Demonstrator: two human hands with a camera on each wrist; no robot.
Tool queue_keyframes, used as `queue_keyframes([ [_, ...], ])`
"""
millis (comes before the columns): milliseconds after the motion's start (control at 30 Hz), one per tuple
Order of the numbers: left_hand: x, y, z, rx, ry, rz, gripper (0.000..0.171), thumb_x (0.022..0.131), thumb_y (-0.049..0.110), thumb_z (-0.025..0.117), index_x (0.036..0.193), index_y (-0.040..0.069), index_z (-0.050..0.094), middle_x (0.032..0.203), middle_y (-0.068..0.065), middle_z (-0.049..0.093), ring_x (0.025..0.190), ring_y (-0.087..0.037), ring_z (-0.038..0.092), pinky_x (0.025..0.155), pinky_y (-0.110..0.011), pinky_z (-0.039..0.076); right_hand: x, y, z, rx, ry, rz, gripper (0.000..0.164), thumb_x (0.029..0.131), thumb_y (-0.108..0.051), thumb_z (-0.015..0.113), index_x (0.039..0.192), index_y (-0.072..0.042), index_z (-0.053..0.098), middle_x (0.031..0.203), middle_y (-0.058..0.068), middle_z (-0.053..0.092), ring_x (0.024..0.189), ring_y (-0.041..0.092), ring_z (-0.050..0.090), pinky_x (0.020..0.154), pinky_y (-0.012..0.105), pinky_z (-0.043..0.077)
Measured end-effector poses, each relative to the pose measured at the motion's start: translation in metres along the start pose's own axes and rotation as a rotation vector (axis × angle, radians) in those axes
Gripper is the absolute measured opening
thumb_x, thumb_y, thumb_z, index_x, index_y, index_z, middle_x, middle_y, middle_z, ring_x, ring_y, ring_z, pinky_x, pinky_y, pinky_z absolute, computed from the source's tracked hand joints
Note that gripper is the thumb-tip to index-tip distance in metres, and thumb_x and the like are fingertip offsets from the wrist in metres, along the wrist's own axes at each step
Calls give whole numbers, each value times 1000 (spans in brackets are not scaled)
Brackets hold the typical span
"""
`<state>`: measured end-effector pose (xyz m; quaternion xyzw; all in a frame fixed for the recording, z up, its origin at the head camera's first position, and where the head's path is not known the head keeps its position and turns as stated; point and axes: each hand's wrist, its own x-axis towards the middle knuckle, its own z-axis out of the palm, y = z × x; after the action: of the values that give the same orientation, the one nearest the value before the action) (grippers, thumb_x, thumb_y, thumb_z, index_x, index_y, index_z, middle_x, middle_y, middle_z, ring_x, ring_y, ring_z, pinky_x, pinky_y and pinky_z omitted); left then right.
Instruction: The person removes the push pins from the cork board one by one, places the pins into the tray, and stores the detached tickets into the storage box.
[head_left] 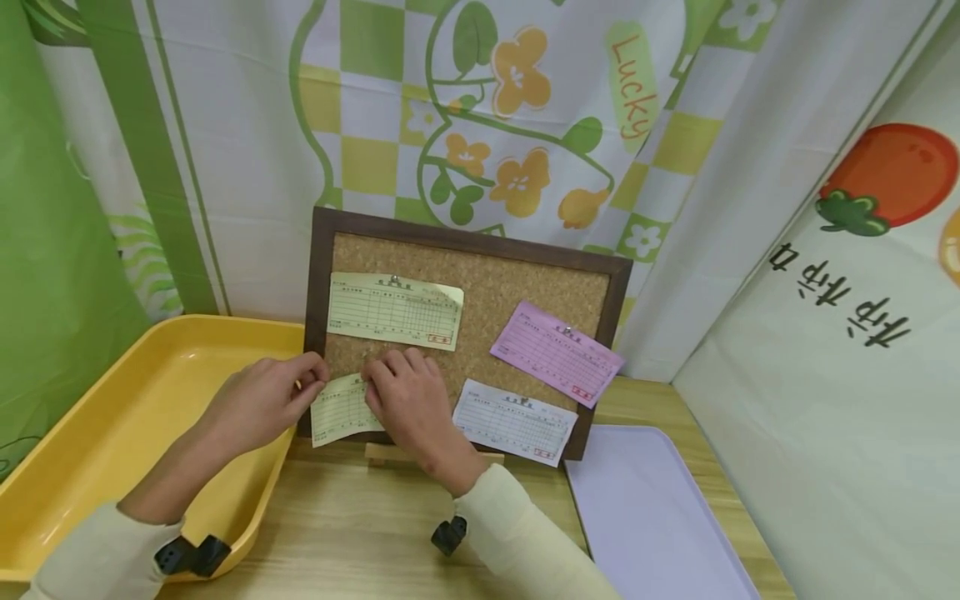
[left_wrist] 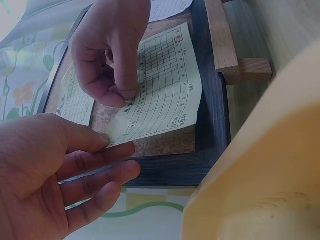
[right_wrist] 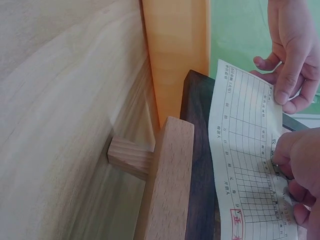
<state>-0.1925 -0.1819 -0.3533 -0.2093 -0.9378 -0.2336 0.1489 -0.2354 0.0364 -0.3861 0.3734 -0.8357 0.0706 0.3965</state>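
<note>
A pale yellow receipt slip [head_left: 339, 414] lies against the lower left of a dark-framed cork board [head_left: 480, 262], its near corner lifted off the cork in the left wrist view. My left hand [head_left: 262, 400] pinches the slip's upper left corner between thumb and index finger, other fingers spread. At the middle of its top edge, my right hand [head_left: 416, 408] pinches with curled fingers; I cannot tell whether a pin is between the fingertips. Another yellow slip [head_left: 396, 312], a pink slip [head_left: 555, 354] and a white slip [head_left: 513, 423] hang on the board, each with a small metal fastener at its top.
The board leans upright on a light wooden stand [head_left: 375, 454] on the wooden table [head_left: 337, 517]. To the left is a deep yellow tray [head_left: 97, 433]; to the right lies a flat lilac tray [head_left: 660, 508]. Printed curtains [head_left: 240, 167] hang close behind the board.
</note>
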Motion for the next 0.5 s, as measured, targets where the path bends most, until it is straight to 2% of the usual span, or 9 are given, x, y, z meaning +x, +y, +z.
queue_keyframes([
  [500,-1,-1,0,-16,7,8,4,101,12,66,99,9,68,78,6,65,52,-8,43,49,-30,38,-2,1,-3,74,10,-8,13,100,-17,62,95,-21,73,93,-7,68,89,15,59,72,31,44],
])
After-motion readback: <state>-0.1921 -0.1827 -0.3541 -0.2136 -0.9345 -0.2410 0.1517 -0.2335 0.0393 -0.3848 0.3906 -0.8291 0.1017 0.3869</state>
